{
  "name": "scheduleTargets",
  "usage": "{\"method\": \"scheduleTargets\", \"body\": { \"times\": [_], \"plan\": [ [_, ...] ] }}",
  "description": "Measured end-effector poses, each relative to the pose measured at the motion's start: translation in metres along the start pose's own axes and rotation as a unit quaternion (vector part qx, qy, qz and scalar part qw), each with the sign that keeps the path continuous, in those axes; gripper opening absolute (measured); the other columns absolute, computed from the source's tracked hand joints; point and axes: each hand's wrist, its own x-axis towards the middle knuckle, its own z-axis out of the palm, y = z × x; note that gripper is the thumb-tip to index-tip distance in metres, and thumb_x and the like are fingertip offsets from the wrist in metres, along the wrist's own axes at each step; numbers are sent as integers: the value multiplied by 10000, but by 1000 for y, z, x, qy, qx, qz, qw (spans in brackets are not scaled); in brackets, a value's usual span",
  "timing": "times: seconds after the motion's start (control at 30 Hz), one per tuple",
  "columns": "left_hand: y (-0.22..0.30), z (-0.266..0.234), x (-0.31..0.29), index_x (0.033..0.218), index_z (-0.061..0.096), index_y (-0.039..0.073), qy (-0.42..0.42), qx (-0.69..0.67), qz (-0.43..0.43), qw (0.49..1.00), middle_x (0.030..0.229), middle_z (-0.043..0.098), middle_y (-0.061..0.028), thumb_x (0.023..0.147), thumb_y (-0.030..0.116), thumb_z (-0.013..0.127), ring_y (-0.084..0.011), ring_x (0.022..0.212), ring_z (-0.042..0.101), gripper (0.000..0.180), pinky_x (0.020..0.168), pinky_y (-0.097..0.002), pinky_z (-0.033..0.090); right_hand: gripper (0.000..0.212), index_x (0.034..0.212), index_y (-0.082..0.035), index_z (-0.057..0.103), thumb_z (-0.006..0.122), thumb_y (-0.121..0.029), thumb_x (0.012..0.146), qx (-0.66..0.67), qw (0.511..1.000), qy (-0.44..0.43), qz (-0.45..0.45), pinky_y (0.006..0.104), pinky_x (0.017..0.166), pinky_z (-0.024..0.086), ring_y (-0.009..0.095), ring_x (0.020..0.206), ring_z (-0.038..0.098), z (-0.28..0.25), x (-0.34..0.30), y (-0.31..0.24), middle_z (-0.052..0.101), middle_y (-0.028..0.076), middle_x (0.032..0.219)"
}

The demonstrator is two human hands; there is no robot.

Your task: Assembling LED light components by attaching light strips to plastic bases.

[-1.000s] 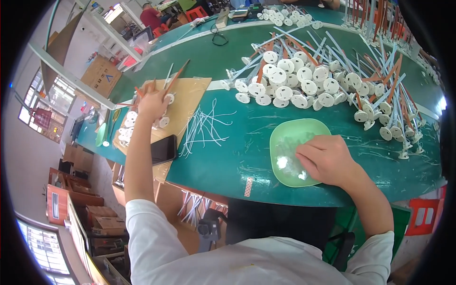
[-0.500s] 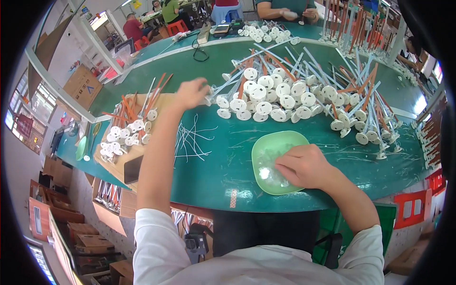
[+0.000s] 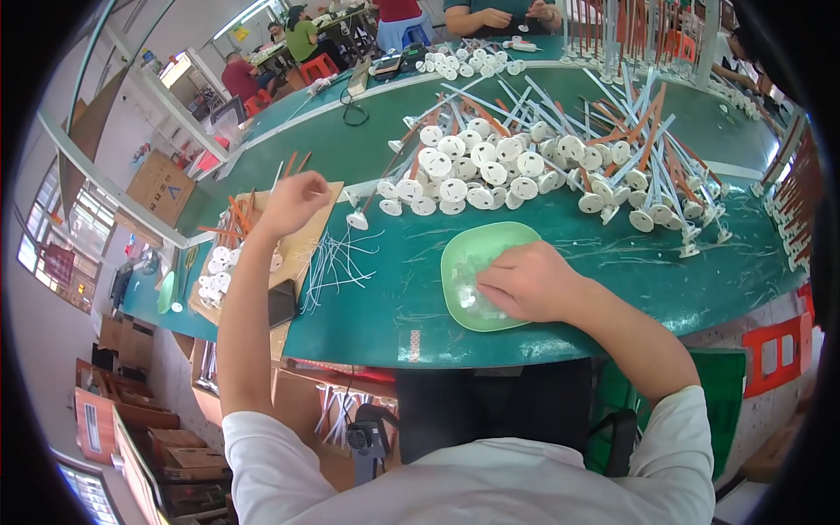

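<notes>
My left hand (image 3: 296,205) hovers over the edge of a cardboard sheet (image 3: 296,249) at the left, fingers loosely bent, with nothing visible in them. Just right of it, a white disc-ended piece (image 3: 357,219) rests on the green table. My right hand (image 3: 529,282) reaches into a light green bowl (image 3: 449,267), thumb and fingers pressed together among small clear pieces (image 3: 469,278); its fingertips are partly hidden. Beyond the bowl lies a large heap of white round-headed pieces (image 3: 481,156) with grey and brown stems.
Thin white strips (image 3: 339,262) lie between the cardboard and bowl. A dark phone (image 3: 282,303) rests on the cardboard's near edge, close to more white-headed pieces (image 3: 214,284). Brown stems stand in a rack (image 3: 792,214) at the right. Across the table, another person's hands (image 3: 512,17) work.
My left hand has moved left and nearer, away from the disc-ended piece, which now lies apart from it. My right hand stays in the bowl. The whole view has shifted slightly.
</notes>
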Motion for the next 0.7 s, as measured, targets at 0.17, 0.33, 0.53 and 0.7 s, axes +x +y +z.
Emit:
{"method": "scheduleTargets", "body": {
  "times": [0.17,0.33,0.53,0.7],
  "plan": [
    [36,37,-15,1118,568,-8,20,30,28,999,1092,646,-159,856,225,717,-223,841,691,381,765,-319,542,65,820,-83,668,694,-123,776,-1,1000,-22,-7,376,531,491,243,608,624,4,-5,1,613,52,654],
    [46,56,-22,1087,663,31,-44,281,-2,959,931,689,-213,810,322,729,-358,908,672,407,816,-418,525,103,731,-80,625,664,-153,793,3,1000,-14,-7,388,549,494,256,604,617,4,-2,-2,585,59,625],
    [71,-3,-69,1146,650,-15,35,171,-77,982,878,710,-145,854,161,682,-207,844,695,342,724,-323,548,80,827,-82,669,702,-120,765,-28,1000,-2,1,360,525,489,226,609,623,-2,-6,1,605,37,658],
    [80,29,-111,1285,533,-47,124,-405,-15,906,1177,631,-217,976,152,562,-274,1018,662,369,925,-409,528,174,871,-57,680,760,-79,717,-29,986,162,7,344,578,526,240,671,637,-3,17,-10,648,53,753]
  ]
}}
